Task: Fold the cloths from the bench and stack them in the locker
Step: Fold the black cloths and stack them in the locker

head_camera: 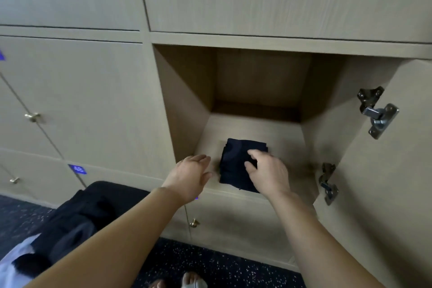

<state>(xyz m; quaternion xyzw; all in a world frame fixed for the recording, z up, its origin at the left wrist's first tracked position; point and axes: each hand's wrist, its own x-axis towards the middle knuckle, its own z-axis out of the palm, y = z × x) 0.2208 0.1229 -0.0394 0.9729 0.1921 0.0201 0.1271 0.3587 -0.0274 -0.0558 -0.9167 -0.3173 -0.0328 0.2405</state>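
Head view, looking down into an open locker point(280, 133) set in a wall of pale wood lockers. Its door point(385, 194) stands wide open on the right. At lower left, a black bench point(112, 190) carries a loose pile point(77, 224) of dark and white cloths. On the locker floor, near the front lip, lies a folded cloth point(236, 166): a rectangle whose long axis runs front to back, its near end angled slightly right. It is dark navy, with stacked layers showing along its left edge. The left hand point(190, 174) hovers just beside that edge, fingers straight and together, holding nothing. The right hand point(268, 173) grips the cloth's right side, thumb and bent fingers on the fabric. Two metal hinges point(376, 112) show on the door.
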